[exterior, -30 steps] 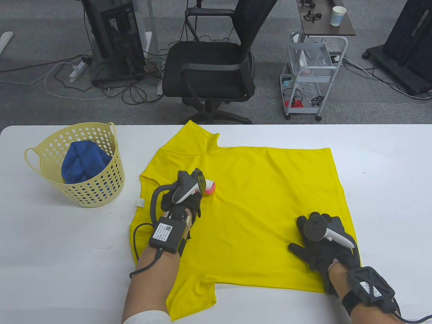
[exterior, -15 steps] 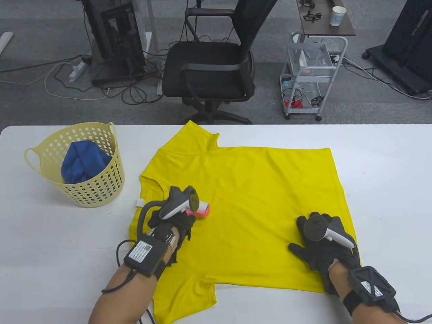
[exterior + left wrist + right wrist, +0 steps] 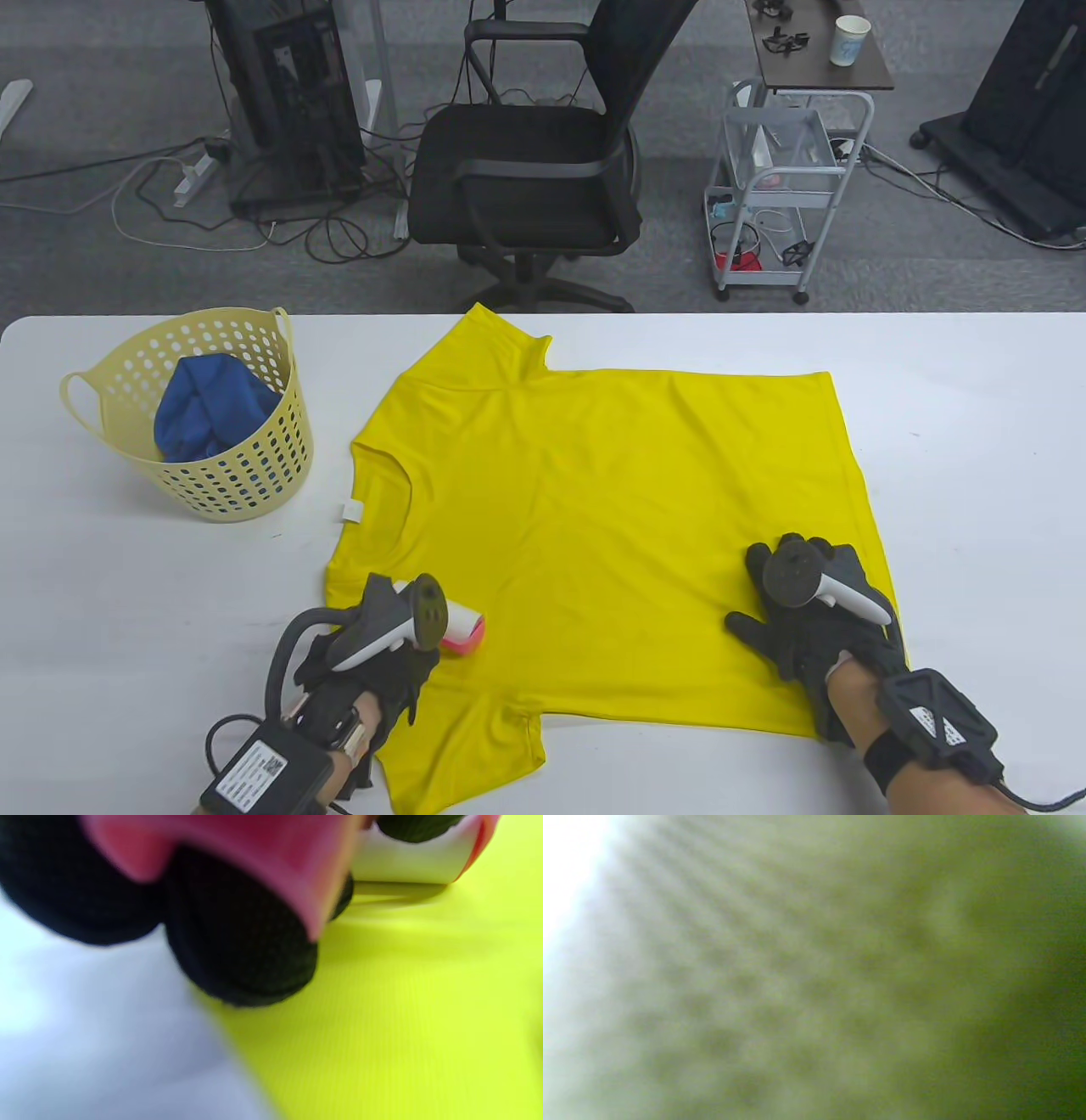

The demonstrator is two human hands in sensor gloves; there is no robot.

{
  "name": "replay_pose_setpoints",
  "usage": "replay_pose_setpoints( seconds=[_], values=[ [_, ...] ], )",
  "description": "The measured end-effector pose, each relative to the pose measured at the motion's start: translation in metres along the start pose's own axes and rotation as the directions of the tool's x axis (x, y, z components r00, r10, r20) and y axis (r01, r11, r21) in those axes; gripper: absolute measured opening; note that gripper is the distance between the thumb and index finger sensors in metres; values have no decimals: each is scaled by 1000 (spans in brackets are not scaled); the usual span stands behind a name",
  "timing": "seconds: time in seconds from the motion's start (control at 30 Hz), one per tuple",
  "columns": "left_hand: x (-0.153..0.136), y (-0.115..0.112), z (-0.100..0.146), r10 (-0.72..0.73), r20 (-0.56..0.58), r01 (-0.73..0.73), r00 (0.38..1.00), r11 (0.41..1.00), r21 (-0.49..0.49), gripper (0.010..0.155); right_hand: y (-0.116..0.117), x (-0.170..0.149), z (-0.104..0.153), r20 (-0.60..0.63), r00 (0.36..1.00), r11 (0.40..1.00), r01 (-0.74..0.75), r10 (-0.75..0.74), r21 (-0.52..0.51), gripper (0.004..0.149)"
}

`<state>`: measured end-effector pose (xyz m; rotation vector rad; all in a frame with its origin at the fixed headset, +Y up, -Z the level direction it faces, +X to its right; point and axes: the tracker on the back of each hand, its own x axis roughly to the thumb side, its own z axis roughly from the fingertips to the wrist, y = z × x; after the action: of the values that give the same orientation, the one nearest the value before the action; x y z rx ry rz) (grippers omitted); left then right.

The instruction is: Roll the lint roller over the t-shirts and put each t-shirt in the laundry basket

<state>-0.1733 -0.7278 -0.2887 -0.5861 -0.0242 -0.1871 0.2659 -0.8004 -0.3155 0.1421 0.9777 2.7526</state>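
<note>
The yellow t-shirt (image 3: 611,526) lies flat on the table (image 3: 976,441). The left hand (image 3: 373,662) has its fingers curled around the pink handle of the lint roller (image 3: 462,626), whose white roll rests on the cloth near the shirt's near left edge. The right hand (image 3: 806,620) lies with straight, spread fingers on the near right corner, probably to keep the fabric from sliding or wrinkling under the roller. The basket (image 3: 204,424) stands at the far left, apart from the shirt, with a blue t-shirt (image 3: 208,412) already inside. Nothing on the table lies between shirt and basket. Behind the table stand a chair (image 3: 526,170) and a cart (image 3: 780,187).
</note>
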Motion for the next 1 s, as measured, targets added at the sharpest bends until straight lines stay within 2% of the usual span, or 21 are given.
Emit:
replay_pose_setpoints(
  seconds=[0.13, 0.27, 0.37, 0.5, 0.6, 0.7, 0.8, 1.0],
  values=[
    [30, 46, -66, 48, -61, -46, 997, 998, 36, 67, 0, 0, 0, 0, 1000, 1000, 0, 0, 0, 91],
    [52, 83, -120, 118, -133, -111, 984, 992, 62, 67, 0, 0, 0, -3, 1000, 1000, -3, 3, 0, 91],
    [62, 100, -149, 196, -188, -183, 962, 979, 84, 67, 0, 0, 0, -3, 1000, 1000, -3, 3, 0, 91],
    [68, 104, -159, 216, -225, -196, 950, 975, 108, 67, 0, 0, 0, -1, 1000, 1000, 0, 0, 2, 91],
    [67, 98, -147, 145, -201, -130, 969, 988, 86, 68, 0, 0, 0, 0, 1000, 1000, 0, 0, 2, 91],
    [60, 83, -119, 78, -157, -72, 984, 996, 45, 68, 0, 0, 0, 1, 1000, 1000, 1, -1, 2, 91],
    [46, 57, -77, 4, -91, -2, 996, 1000, 22, 68, 0, 0, 0, 1, 1000, 1000, 1, -1, 2, 91],
    [12, -3, -5, 10, 4, -10, 1000, 1000, 17, 68, 0, 0, 0, 0, 1000, 1000, -1, 1, 1, 91]
  ],
)
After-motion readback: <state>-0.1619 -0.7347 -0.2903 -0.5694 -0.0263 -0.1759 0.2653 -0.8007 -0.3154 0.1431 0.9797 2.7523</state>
